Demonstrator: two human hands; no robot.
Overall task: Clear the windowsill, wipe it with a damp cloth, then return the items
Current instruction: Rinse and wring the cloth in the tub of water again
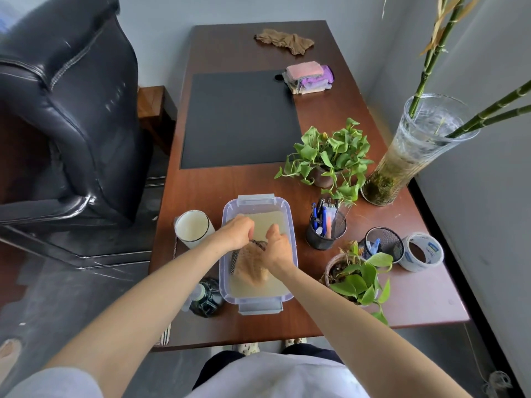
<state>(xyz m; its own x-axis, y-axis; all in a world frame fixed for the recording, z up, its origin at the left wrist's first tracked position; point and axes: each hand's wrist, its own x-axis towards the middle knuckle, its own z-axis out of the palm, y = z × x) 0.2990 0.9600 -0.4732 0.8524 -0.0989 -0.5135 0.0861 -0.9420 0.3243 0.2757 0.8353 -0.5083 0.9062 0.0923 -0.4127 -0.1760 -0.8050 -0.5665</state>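
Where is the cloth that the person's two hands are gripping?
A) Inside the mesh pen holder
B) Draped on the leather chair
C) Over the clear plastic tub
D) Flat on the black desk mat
C: the left hand and right hand both grip the peach cloth, which hangs inside the rim of the clear plastic tub at the near end of the desk.

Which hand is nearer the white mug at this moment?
Left. The left hand is over the container, just right of the white mug; the right hand is farther right. Both hold the cloth.
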